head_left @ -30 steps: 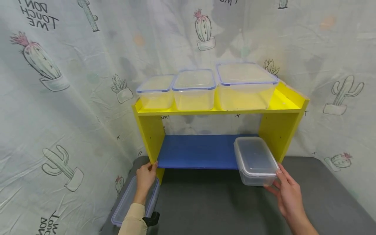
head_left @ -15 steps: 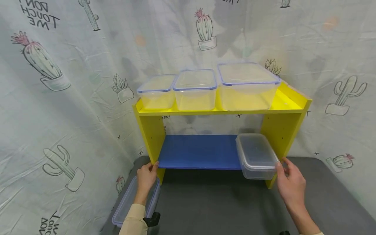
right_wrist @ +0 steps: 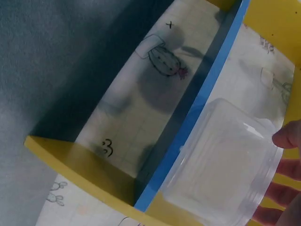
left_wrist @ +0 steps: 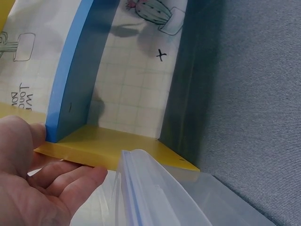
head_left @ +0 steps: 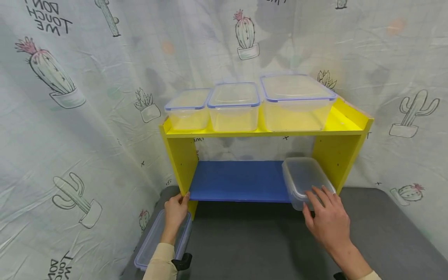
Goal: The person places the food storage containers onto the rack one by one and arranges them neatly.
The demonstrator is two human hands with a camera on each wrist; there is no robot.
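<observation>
A clear lidded food container [head_left: 301,173] sits at the right end of the blue middle board [head_left: 238,181] of a yellow shelf [head_left: 178,163]. Its front end sticks out past the board's edge. My right hand [head_left: 329,223] touches this front end and the lid's front edge with spread, slightly bent fingers; the right wrist view shows the fingertips against the container [right_wrist: 225,165]. At the shelf's left side, my left hand [head_left: 175,212] pinches the front edge of the yellow side panel, thumb close to the blue board [left_wrist: 70,89].
On the shelf's top stand three clear containers with blue-rimmed lids, the left [head_left: 187,109], middle [head_left: 233,107] and larger right one [head_left: 297,103]. Another blue-rimmed container [head_left: 150,245] lies on the grey tabletop [head_left: 245,241] beneath my left forearm. A cactus-print curtain [head_left: 115,70] hangs behind.
The container has slid farther back onto the blue board. My right hand has shifted from its right front corner to its front end and lid. The left hand keeps its hold on the panel.
</observation>
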